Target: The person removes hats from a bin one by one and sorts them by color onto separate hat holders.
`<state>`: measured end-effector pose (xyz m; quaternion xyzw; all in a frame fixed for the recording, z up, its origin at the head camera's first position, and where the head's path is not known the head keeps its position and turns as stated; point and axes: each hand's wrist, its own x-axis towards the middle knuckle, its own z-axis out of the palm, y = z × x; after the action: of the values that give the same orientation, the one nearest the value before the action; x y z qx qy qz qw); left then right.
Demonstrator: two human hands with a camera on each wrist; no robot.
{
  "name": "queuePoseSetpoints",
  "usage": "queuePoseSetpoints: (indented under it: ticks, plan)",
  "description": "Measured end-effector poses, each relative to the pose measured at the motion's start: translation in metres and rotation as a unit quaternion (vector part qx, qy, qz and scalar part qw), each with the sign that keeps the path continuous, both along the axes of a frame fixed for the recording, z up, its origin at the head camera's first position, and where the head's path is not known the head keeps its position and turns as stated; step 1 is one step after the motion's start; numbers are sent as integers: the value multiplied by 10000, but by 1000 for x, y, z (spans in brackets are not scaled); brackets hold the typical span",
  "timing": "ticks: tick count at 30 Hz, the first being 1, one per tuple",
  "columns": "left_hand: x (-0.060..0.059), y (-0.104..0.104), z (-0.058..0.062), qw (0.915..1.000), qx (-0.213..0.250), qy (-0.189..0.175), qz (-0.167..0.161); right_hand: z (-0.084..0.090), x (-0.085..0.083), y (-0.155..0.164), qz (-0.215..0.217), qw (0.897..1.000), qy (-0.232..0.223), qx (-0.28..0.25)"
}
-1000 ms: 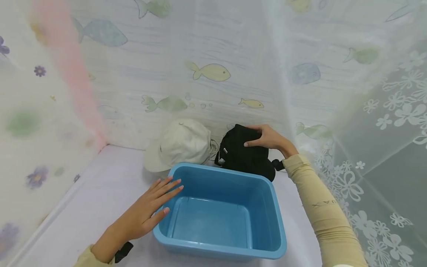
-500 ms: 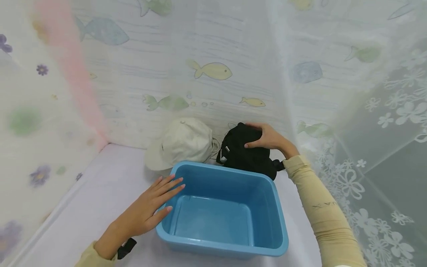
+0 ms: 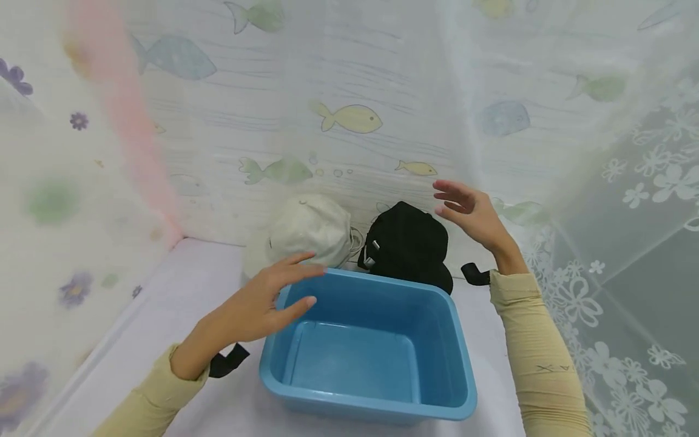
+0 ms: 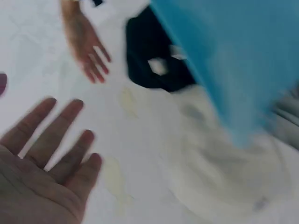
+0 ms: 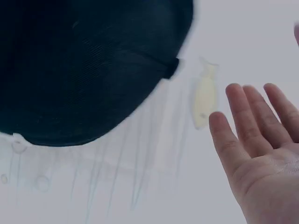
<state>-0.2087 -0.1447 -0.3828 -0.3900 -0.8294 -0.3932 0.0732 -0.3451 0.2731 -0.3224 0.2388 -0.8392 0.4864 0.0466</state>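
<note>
A black cap [image 3: 406, 243] sits behind the blue plastic tub [image 3: 363, 403], its brim toward the tub's back right corner. Left of it lies a cream cap [image 3: 311, 227], partly hidden by the tub rim and a hand. My right hand [image 3: 475, 215] hovers just right of the black cap, fingers loosely bent and holding nothing; in the right wrist view the black cap [image 5: 88, 65] is apart from the fingers [image 5: 250, 121]. My left hand [image 3: 267, 297] is over the tub's left rim with fingers spread and nothing held. In the left wrist view the cream cap [image 4: 224, 168] is blurred.
A white cloth surface [image 3: 213, 291] lies under the tub and caps. Behind rises a pale curtain [image 3: 349, 67] printed with fish, with a flowered panel [image 3: 49, 243] on the left. Sheer white-flowered fabric [image 3: 628, 291] hangs at the right.
My right hand has let go of the black cap and moved up and right from it. My left hand has risen from the tub's left edge and shifted right. Both caps stay in place.
</note>
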Motion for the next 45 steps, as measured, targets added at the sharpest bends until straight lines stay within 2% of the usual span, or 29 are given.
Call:
queuePoseSetpoints:
  ticks: [2, 5, 8, 12, 16, 18, 21, 25, 29, 31, 34, 40, 43, 45]
  plan:
    - [-6, 12, 16, 9973, 525, -490, -165, -4, 7, 5, 0, 9989, 87, -459]
    - [-17, 32, 37, 9827, 1226, -1336, -374, -18, 18, 10, -17, 9951, 34, -992]
    - [-35, 50, 51, 9604, 1721, -2148, -439, -40, 27, 13, -190, 9917, -12, -1270]
    - [-68, 75, 57, 9304, 2061, -3021, -262, -73, 37, 17, -683, 9867, -60, -1477]
    - [-101, 95, 51, 9066, 2223, -3583, 185, -105, 43, 19, -1309, 9808, -246, -1424]
    - [-116, 104, 45, 8982, 2289, -3724, 464, -118, 46, 21, -1626, 9776, -458, -1258]
    - [-135, 116, 34, 8769, 2404, -4071, 867, -133, 48, 23, -1972, 9702, -887, -1091]
    - [-150, 129, 22, 8396, 2508, -4701, 1056, -148, 50, 27, -2067, 9603, -1538, -1066]
    - [-157, 134, 13, 8057, 2752, -5144, 1020, -158, 49, 28, -1836, 9550, -2068, -1069]
    - [-159, 134, 11, 7926, 2892, -5269, 1028, -160, 48, 28, -1725, 9526, -2240, -1124]
    - [-161, 133, 11, 7792, 2964, -5422, 1049, -160, 47, 27, -1727, 9469, -2426, -1214]
    - [-166, 131, 12, 7690, 2774, -5673, 997, -166, 43, 33, -1794, 9226, -3107, -1421]
    - [-167, 131, 14, 7676, 2632, -5762, 980, -171, 40, 39, -1807, 9113, -3349, -1569]
    - [-169, 131, 15, 7694, 2490, -5789, 1046, -173, 38, 43, -1825, 9078, -3389, -1664]
